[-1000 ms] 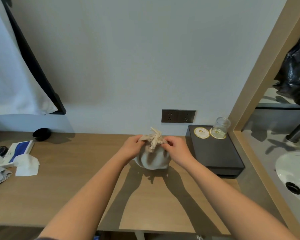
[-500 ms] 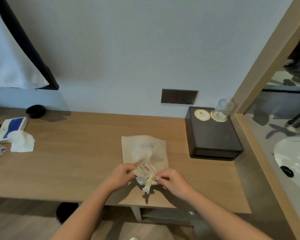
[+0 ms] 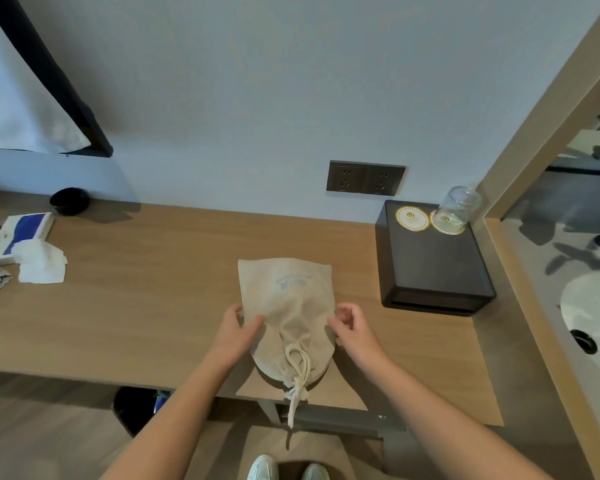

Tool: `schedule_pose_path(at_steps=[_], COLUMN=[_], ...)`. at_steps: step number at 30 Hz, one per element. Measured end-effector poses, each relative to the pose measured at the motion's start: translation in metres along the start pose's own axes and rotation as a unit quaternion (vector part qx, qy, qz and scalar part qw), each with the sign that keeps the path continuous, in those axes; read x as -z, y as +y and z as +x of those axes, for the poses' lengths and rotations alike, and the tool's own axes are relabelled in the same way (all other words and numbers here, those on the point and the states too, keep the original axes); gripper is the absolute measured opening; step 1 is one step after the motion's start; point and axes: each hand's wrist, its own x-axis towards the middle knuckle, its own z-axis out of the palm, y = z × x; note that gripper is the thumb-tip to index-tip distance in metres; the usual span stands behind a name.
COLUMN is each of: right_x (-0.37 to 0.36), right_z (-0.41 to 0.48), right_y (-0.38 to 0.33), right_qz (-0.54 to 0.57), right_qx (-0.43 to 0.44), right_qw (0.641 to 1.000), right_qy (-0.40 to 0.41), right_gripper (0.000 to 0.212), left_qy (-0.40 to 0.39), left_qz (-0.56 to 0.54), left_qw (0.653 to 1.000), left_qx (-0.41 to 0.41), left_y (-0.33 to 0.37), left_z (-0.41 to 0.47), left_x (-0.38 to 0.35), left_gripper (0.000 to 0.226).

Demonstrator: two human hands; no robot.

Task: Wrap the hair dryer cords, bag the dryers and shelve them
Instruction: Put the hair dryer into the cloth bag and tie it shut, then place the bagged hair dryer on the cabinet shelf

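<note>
A beige drawstring bag lies flat on the wooden counter, bulging toward its tied mouth. Its knotted white drawstring hangs over the counter's front edge. My left hand pinches the cloth at the bag's left side. My right hand has its curled fingers on the bag's right edge. Whatever is inside the bag is hidden; no hair dryer or cord shows.
A black box with two round coasters and an upturned glass stands right of the bag. A double wall socket is behind. Tissues, a blue-white packet and a black bowl sit far left. A white sink lies right.
The bag was upright near the wall with both hands at its tied top; it now lies flat nearer the front edge, and my hands have shifted from the drawstring to its sides.
</note>
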Motion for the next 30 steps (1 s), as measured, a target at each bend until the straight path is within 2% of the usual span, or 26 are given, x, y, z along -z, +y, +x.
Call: schedule_pose_path(at_steps=[3,5,6,7,9,10,11,15,20,22,26,30], right_x=[-0.015,-0.023,-0.025,-0.027,-0.028,-0.028,-0.028,-0.036,-0.045,-0.052,-0.072,-0.096], right_z=[0.021,0.035,0.04,0.042,0.042,0.044,0.046,0.043,0.01,-0.013,-0.068,-0.135], right_y=[-0.006,-0.003,-0.001,0.0,0.003,0.006,0.01,0.02,0.027,0.028,0.031,0.05], right_qz=[0.098,0.126,0.13,0.137,0.147,0.146,0.139,0.134,0.15,0.145,0.146,0.142], right_qx=[-0.13,-0.173,-0.188,-0.197,-0.181,-0.165,-0.149,-0.097,-0.074,-0.052,-0.036,-0.011], right_qw=[0.986,0.977,0.974,0.971,0.972,0.975,0.978,0.986,0.986,0.988,0.988,0.986], right_qy=[-0.021,0.002,-0.001,-0.015,-0.039,-0.04,-0.04,-0.013,-0.001,0.012,0.04,0.081], right_gripper=[0.072,0.081,0.08,0.071,0.036,0.024,0.021,0.059,0.062,0.07,0.061,0.041], left_qy=[-0.035,-0.043,-0.056,-0.067,-0.085,-0.096,-0.109,-0.137,-0.158,-0.168,-0.167,-0.191], left_qz=[-0.177,-0.238,-0.249,-0.252,-0.252,-0.256,-0.259,-0.269,-0.282,-0.279,-0.285,-0.266], left_qw=[0.97,0.95,0.947,0.947,0.95,0.948,0.945,0.936,0.934,0.934,0.938,0.943], left_qx=[0.164,0.195,0.195,0.187,0.166,0.163,0.167,0.181,0.153,0.143,0.101,0.051], left_y=[0.005,0.001,0.0,0.003,0.007,0.007,0.007,-0.002,-0.018,-0.03,-0.05,-0.085], left_z=[0.016,0.032,0.037,0.039,0.044,0.047,0.05,0.053,0.031,0.016,-0.029,-0.087], left_x=[-0.019,-0.029,-0.033,-0.038,-0.043,-0.044,-0.044,-0.04,-0.034,-0.025,-0.005,0.012], left_gripper=[0.094,0.106,0.105,0.093,0.06,0.051,0.049,0.055,0.048,0.055,0.066,0.047])
